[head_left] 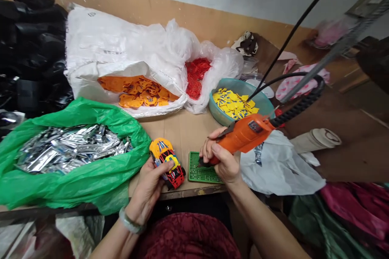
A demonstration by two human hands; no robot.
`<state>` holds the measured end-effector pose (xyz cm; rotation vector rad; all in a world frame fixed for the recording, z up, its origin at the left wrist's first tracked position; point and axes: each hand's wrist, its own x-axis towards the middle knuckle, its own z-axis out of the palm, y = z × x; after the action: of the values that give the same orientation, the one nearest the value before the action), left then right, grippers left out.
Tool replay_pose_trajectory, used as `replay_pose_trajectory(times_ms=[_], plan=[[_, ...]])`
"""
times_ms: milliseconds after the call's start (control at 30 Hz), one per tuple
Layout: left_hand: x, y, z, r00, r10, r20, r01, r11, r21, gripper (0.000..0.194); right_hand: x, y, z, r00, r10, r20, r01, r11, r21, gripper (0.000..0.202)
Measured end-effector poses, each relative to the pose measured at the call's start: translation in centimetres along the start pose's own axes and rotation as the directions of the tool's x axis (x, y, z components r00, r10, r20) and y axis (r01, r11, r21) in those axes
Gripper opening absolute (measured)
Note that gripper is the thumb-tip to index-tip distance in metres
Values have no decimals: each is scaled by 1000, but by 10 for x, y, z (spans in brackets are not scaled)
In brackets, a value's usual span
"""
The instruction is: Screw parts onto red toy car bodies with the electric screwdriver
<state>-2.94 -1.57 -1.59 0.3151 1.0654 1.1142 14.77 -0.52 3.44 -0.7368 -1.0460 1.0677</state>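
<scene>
My left hand [152, 182] holds a toy car [167, 162] with an orange front, a yellow piece in the middle and a red and black rear; the thumb lies on the yellow piece. My right hand [223, 162] is wrapped round an orange electric screwdriver [246, 133], its dark tip pointing left over a green perforated tray [202, 168]. The car and the tray are apart, with a narrow strip of cardboard between them. A black cable runs up from the back of the screwdriver.
A green bag [121, 121] of silvery parts lies left. Behind are a white sack [106, 44] of orange pieces, a clear bag [225, 60] of red parts and a teal basin [215, 113] of yellow pieces. A white plastic bag [282, 170] lies right.
</scene>
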Motion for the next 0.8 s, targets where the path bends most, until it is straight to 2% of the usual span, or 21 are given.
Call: replay_pose_trajectory(times_ms=[133,233,533,800], plan=[[3,1,-2,1000,-16,18,17,999,-33,55,-16,1,-26,998,42,-48,-46,995,-84,21],[3,1,0,999,-16,40,18,999,-47,51,-26,5,-36,997,45,-61,-51,994,-94,21],[0,3,5,999,-15,35,17,999,-50,51,-35,11,-43,993,63,-100,-75,990,-119,22],[1,1,5,999,-19,27,21,998,-57,49,-36,12,-44,996,58,-75,-66,992,-108,20]])
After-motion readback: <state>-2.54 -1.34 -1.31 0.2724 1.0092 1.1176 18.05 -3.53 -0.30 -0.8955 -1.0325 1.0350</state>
